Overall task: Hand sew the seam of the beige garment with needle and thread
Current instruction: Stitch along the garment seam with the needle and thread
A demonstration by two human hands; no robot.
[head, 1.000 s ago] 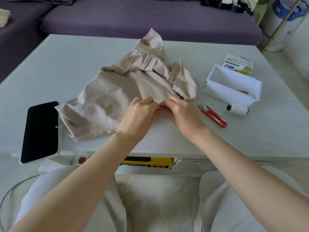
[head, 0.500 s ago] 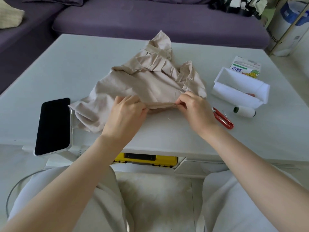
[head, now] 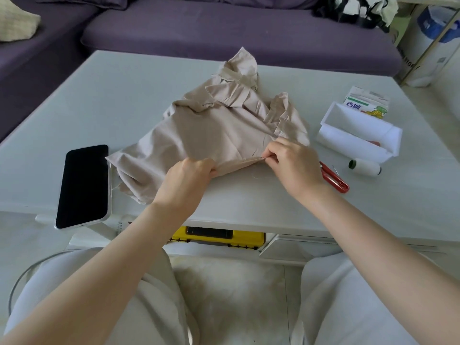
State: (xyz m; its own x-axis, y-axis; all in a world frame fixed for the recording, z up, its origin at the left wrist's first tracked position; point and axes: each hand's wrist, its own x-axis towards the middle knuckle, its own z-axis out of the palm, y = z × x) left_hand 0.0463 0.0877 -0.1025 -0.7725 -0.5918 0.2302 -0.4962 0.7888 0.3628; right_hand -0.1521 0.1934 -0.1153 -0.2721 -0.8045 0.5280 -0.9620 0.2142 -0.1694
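Red snips [head: 336, 181] half behind right hand [head: 296, 168] — carton [head: 366, 102] partly behind white box [head: 356, 136]; sofa [head: 224, 28] cut by top edge.

1. Garment [head: 211, 130]: beige woven cloth, matt, creased.
2. Bench [head: 112, 100]: pale, smooth, faint sheen.
3. Phone [head: 83, 185]: glossy black screen.
4. Snips [head: 334, 179]: red plastic, shiny.
5. Sofa [head: 224, 28]: purple matt fabric.

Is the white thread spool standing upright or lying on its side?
Lying on its side. The thread spool rests lengthwise on the table, its dark end facing the red snips.
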